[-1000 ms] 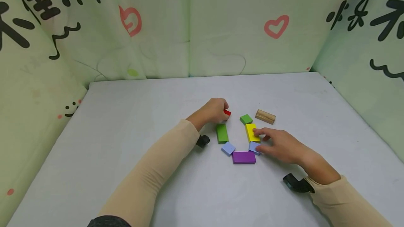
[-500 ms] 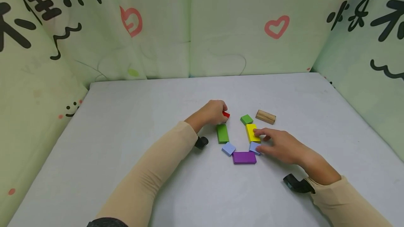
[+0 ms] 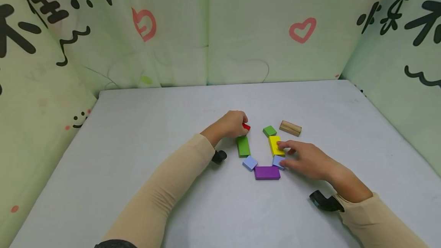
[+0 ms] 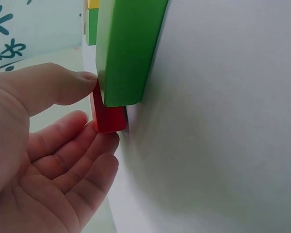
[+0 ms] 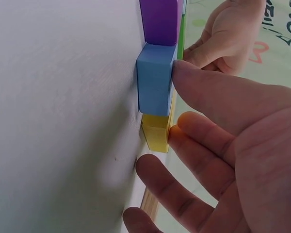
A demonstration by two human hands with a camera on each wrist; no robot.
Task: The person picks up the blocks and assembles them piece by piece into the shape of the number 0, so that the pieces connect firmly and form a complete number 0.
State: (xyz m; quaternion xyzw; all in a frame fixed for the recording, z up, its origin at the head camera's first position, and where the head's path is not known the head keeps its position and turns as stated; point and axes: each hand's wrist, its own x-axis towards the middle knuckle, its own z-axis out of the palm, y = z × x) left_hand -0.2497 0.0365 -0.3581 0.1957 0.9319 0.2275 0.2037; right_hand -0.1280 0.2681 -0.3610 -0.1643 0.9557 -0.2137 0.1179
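My left hand (image 3: 230, 124) pinches a red block (image 3: 246, 126) at the far end of a long green block (image 3: 243, 147). In the left wrist view, the thumb lies along one side of the red block (image 4: 110, 119) and the fingertips at its other side. Over on the right, my right hand (image 3: 311, 160) rests its thumb on a light blue block (image 5: 156, 82) and its forefinger on a yellow block (image 3: 274, 144), the remaining fingers loosely spread. A purple block (image 3: 267, 173) joins the near side, between that light blue block and a second light blue block (image 3: 249, 163).
Beyond the yellow block sits a small green block (image 3: 269, 131). A plain wooden block (image 3: 290, 128) lies apart to its right. All of them lie on a white-covered table (image 3: 138, 125), with a printed pale green curtain (image 3: 234, 30) around the back and sides.
My left hand has drawn the red block slightly nearer, toward the far end of the long green block. The right hand keeps its place on the light blue and yellow blocks.
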